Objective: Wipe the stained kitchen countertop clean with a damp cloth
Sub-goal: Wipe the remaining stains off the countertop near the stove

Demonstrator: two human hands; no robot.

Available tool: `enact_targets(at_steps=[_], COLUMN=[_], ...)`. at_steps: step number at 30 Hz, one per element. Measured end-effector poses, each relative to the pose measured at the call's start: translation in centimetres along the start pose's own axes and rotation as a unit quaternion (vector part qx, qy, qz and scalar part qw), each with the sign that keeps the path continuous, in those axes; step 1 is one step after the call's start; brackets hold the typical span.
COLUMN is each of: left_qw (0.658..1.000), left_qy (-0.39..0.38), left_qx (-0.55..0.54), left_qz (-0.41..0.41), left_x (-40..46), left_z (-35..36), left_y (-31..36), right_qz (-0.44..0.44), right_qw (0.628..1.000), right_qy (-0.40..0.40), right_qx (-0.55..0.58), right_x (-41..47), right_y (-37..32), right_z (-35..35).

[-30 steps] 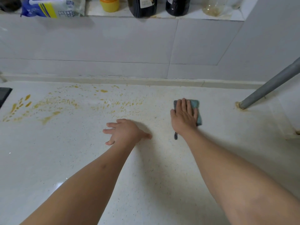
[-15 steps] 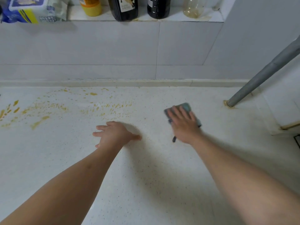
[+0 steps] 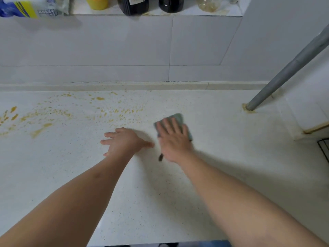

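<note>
As the right hand (image 3: pixel 175 139), flat on the blue-grey cloth (image 3: pixel 175 118), has slid left toward the yellow stains (image 3: pixel 114 111), the spread left hand (image 3: pixel 124 141) braces the surface (image 3: pixel 71 175); wiping nears the mess.

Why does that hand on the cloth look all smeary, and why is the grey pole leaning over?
Head view: the right hand and the cloth under it are motion-blurred, while the left hand looks sharper. The wide-angle lens tilts the grey pole and slants the wall tiles. Soft shadows fall on the countertop beside both arms.

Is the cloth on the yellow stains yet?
No: the cloth, under the right hand, lies right of the yellow stains.
</note>
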State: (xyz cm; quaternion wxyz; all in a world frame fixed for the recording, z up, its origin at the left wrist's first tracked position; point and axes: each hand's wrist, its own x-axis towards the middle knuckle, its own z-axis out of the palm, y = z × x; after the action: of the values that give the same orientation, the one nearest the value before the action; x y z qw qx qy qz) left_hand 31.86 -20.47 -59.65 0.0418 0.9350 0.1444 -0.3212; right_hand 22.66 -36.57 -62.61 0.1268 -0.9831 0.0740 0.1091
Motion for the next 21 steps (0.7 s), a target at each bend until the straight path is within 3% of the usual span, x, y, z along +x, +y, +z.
enact_targets(at_steps=[2,5,10,14,18,21], left_qw=[1.0,0.999,0.999,0.999,0.999,0.999], left_qy=[0.001,0.017,0.02,0.028,0.033,0.042], left_qx=[0.005,0.039,0.047,0.029,0.009,0.005], left_qz=[0.001,-0.002,-0.014,-0.016,-0.003,0.033], left_x=[-0.2,0.0,0.2,0.0,-0.7,-1.0], left_z=[0.2,0.4,0.3,0.4,0.4,0.1], left_y=[-0.4,-0.5,-0.3,-0.3,-0.7,-1.7], right_qz=[-0.065,-0.095,0.056,0.205,0.336,0.361], right_qw=[0.997,0.995,0.998,0.978,0.94,0.93], right_qy=[-0.037,-0.038,-0.001,0.022,0.039,0.052], right_qx=[0.007,-0.007,-0.017,-0.001,0.035,0.038], right_x=[-1.0,-1.3,-3.5,-6.5,-8.9,-9.0], right_y=[-2.2,1.4,13.8,21.2,20.3,15.0], right_z=[0.6,-0.3,-2.3,-3.3,-2.4,-1.1])
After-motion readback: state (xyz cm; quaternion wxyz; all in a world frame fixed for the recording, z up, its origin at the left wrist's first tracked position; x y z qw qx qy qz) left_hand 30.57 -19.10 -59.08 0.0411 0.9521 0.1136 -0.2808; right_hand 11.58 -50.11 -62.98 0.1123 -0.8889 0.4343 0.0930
